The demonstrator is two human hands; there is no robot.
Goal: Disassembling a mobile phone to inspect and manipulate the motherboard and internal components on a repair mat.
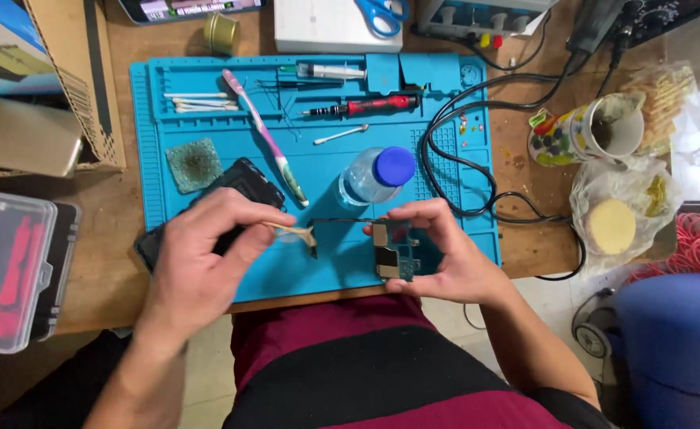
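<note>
The small circuit board (391, 253) sat pinched in my right hand (437, 254), fingers clasped round its edges and lifting it just above the near edge of the blue work mat (326, 167), tilted toward me so its face caught the view. My left hand (207, 262) gripped a thin brush-like stick (290, 231) between thumb and fingers, its tip reaching toward the board's left edge, likely for steady, fine contact. Under that hand lay a dark phone body (238, 187), set aside within reach. Just beyond stood a clear bottle with a blue cap (375, 176), a toothbrush (266, 139) and a red-handled screwdriver (366, 105), with black cables (477, 159) trailing across the desk (525, 230)
</note>
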